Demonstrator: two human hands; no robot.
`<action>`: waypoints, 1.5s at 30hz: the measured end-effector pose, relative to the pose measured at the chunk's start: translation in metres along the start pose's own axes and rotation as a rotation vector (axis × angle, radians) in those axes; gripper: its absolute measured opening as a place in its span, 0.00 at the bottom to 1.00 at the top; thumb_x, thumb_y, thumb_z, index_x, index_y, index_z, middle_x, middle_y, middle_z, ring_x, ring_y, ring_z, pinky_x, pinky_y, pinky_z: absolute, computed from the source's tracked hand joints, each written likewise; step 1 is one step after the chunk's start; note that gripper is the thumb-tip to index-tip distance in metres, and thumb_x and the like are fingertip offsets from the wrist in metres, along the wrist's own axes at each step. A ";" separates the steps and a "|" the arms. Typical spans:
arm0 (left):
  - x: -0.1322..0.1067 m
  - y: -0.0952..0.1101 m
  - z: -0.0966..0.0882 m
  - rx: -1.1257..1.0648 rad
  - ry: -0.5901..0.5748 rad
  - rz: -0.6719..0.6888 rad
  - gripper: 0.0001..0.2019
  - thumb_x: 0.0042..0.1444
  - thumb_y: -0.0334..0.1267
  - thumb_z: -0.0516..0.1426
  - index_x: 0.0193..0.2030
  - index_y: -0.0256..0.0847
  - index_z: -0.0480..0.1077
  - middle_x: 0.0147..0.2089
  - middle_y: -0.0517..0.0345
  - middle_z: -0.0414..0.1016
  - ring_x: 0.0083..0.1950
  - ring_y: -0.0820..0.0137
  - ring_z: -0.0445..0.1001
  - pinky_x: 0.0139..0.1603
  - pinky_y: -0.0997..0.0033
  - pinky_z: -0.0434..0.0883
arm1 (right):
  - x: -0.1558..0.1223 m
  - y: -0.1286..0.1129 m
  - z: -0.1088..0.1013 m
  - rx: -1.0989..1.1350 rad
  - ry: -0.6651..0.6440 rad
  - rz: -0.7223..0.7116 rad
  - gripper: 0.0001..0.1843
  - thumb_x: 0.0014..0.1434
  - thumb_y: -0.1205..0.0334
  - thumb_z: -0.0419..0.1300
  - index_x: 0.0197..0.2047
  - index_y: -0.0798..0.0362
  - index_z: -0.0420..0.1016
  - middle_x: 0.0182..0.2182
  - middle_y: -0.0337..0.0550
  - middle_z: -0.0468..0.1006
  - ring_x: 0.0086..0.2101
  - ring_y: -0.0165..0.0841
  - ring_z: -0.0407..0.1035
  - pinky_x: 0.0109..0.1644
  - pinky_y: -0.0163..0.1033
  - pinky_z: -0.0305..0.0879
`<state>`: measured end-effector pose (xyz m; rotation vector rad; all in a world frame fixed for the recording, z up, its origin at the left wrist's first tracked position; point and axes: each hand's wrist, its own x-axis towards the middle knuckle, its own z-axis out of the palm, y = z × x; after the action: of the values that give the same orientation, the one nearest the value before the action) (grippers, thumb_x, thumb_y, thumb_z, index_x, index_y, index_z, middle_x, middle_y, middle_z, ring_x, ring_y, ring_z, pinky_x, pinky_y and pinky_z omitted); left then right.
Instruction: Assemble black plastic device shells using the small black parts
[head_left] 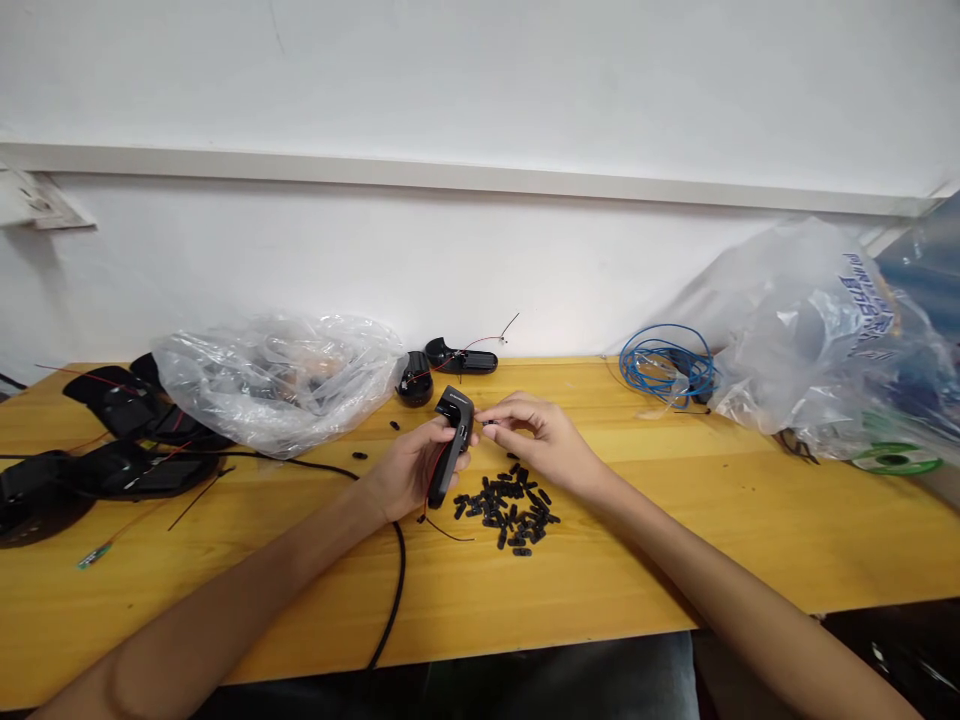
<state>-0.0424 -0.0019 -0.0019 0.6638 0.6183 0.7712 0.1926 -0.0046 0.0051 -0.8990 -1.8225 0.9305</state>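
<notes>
Above the black caps (pixel 508 512), left hand (pixel 409 470) clasps handset (pixel 451 440); right hand (pixel 536 435) pinches one.

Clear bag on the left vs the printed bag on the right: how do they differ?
The clear bag lies low and flat on the table; the printed bag bulges taller. The clear bag is unmarked, the printed bag carries blue lettering. Black parts show through the clear bag; the printed bag's contents are too blurred to tell. The blue wire coil lies beside the printed bag. Both are crumpled, see-through plastic by the wall.

A small assembly workshop — wooden bench (pixel 675 520), bagged black parts (pixel 277 380), blue wire coil (pixel 666 366).
</notes>
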 end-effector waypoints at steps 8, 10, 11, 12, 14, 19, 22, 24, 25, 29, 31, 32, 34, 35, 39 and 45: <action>0.000 -0.005 0.008 0.045 0.165 0.151 0.20 0.49 0.38 0.74 0.46 0.38 0.76 0.41 0.54 0.79 0.30 0.73 0.72 0.24 0.78 0.68 | -0.002 0.010 0.009 0.078 0.108 0.022 0.15 0.69 0.53 0.67 0.55 0.49 0.83 0.38 0.41 0.83 0.37 0.34 0.76 0.42 0.39 0.72; -0.001 -0.009 0.010 0.071 0.246 0.279 0.21 0.48 0.39 0.75 0.46 0.39 0.75 0.43 0.54 0.81 0.32 0.73 0.73 0.25 0.78 0.69 | -0.004 0.011 0.010 -0.041 0.125 -0.021 0.08 0.69 0.58 0.66 0.49 0.49 0.81 0.37 0.40 0.82 0.36 0.34 0.76 0.44 0.40 0.74; -0.002 -0.011 0.011 0.084 0.272 0.326 0.21 0.48 0.40 0.76 0.46 0.39 0.75 0.44 0.55 0.82 0.33 0.72 0.73 0.26 0.78 0.69 | -0.005 0.010 0.011 -0.121 0.116 -0.051 0.04 0.69 0.61 0.65 0.45 0.49 0.80 0.37 0.41 0.82 0.37 0.35 0.76 0.45 0.40 0.74; -0.003 -0.014 0.012 0.098 0.289 0.360 0.22 0.48 0.40 0.76 0.46 0.39 0.75 0.44 0.55 0.82 0.35 0.72 0.74 0.28 0.78 0.70 | -0.007 0.009 0.011 -0.204 0.100 -0.088 0.02 0.70 0.63 0.64 0.43 0.49 0.79 0.37 0.42 0.82 0.38 0.35 0.77 0.47 0.41 0.75; -0.004 -0.018 0.015 0.131 0.309 0.406 0.22 0.48 0.40 0.78 0.46 0.39 0.76 0.44 0.56 0.82 0.38 0.70 0.77 0.34 0.76 0.74 | -0.009 0.009 0.012 -0.356 0.077 -0.181 0.05 0.72 0.65 0.62 0.43 0.50 0.79 0.39 0.46 0.83 0.41 0.38 0.78 0.50 0.44 0.76; -0.007 -0.026 0.023 0.145 0.285 0.354 0.22 0.48 0.38 0.78 0.47 0.40 0.78 0.40 0.60 0.81 0.41 0.69 0.78 0.40 0.74 0.74 | -0.013 0.009 0.015 -0.547 0.070 -0.262 0.10 0.77 0.64 0.57 0.48 0.48 0.81 0.45 0.51 0.85 0.48 0.44 0.80 0.55 0.49 0.77; -0.008 -0.025 0.024 0.109 0.257 0.300 0.21 0.47 0.36 0.78 0.45 0.40 0.78 0.34 0.63 0.77 0.35 0.72 0.76 0.35 0.76 0.71 | -0.014 0.008 0.016 -0.414 0.098 -0.229 0.08 0.75 0.63 0.61 0.52 0.47 0.82 0.46 0.49 0.87 0.47 0.42 0.81 0.56 0.50 0.79; -0.009 -0.024 0.023 0.073 0.233 0.255 0.23 0.46 0.36 0.78 0.47 0.40 0.78 0.34 0.63 0.77 0.34 0.72 0.75 0.33 0.76 0.70 | -0.013 0.008 0.017 -0.252 0.141 -0.161 0.07 0.72 0.59 0.65 0.50 0.48 0.83 0.45 0.47 0.87 0.45 0.41 0.81 0.55 0.49 0.79; -0.009 -0.023 0.022 0.057 0.228 0.228 0.24 0.46 0.37 0.79 0.48 0.40 0.78 0.35 0.63 0.77 0.33 0.72 0.75 0.32 0.76 0.70 | -0.011 0.007 0.018 -0.144 0.165 -0.108 0.07 0.71 0.56 0.67 0.48 0.48 0.84 0.43 0.46 0.87 0.43 0.40 0.81 0.54 0.48 0.80; -0.009 -0.023 0.021 0.037 0.257 0.211 0.25 0.45 0.40 0.79 0.48 0.41 0.77 0.35 0.62 0.76 0.33 0.72 0.74 0.30 0.76 0.69 | -0.005 0.004 0.019 0.355 0.188 0.180 0.18 0.57 0.46 0.80 0.41 0.49 0.85 0.36 0.41 0.86 0.36 0.34 0.79 0.45 0.42 0.78; -0.008 -0.025 0.022 0.063 0.288 0.261 0.23 0.47 0.39 0.77 0.48 0.41 0.76 0.37 0.62 0.76 0.35 0.70 0.75 0.33 0.75 0.70 | -0.005 0.001 0.020 0.527 0.162 0.326 0.23 0.51 0.44 0.84 0.40 0.49 0.87 0.33 0.40 0.85 0.33 0.32 0.77 0.41 0.39 0.77; -0.008 -0.026 0.022 0.084 0.307 0.291 0.22 0.48 0.38 0.77 0.48 0.42 0.75 0.38 0.62 0.76 0.37 0.70 0.75 0.35 0.74 0.71 | -0.005 -0.001 0.022 0.588 0.160 0.388 0.24 0.49 0.44 0.85 0.39 0.50 0.87 0.32 0.39 0.85 0.33 0.31 0.77 0.40 0.38 0.76; -0.007 -0.028 0.023 0.136 0.346 0.341 0.21 0.49 0.38 0.76 0.47 0.43 0.74 0.39 0.62 0.76 0.41 0.69 0.74 0.40 0.73 0.72 | -0.007 -0.004 0.025 0.675 0.169 0.476 0.24 0.46 0.45 0.87 0.38 0.51 0.88 0.31 0.39 0.85 0.32 0.30 0.77 0.39 0.36 0.75; -0.006 -0.030 0.023 0.162 0.360 0.359 0.22 0.50 0.38 0.76 0.47 0.43 0.74 0.41 0.62 0.76 0.43 0.68 0.74 0.43 0.72 0.72 | -0.007 -0.005 0.027 0.702 0.171 0.502 0.24 0.45 0.45 0.87 0.37 0.51 0.88 0.31 0.39 0.85 0.33 0.30 0.77 0.39 0.36 0.75; -0.005 -0.034 0.020 0.236 0.381 0.391 0.24 0.50 0.43 0.77 0.48 0.44 0.73 0.43 0.62 0.75 0.49 0.66 0.72 0.49 0.70 0.70 | -0.009 -0.006 0.035 0.734 0.185 0.522 0.23 0.45 0.47 0.88 0.36 0.52 0.90 0.31 0.39 0.84 0.32 0.29 0.75 0.38 0.35 0.75; -0.002 -0.038 0.015 0.264 0.361 0.423 0.24 0.53 0.43 0.76 0.52 0.44 0.73 0.45 0.61 0.75 0.52 0.64 0.72 0.52 0.67 0.69 | -0.010 -0.003 0.043 0.711 0.262 0.510 0.23 0.44 0.45 0.88 0.34 0.51 0.89 0.29 0.38 0.83 0.30 0.28 0.72 0.35 0.35 0.74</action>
<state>-0.0173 -0.0281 -0.0197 0.9231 0.9355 1.2322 0.1564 -0.0250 -0.0108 -0.9648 -0.9249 1.5588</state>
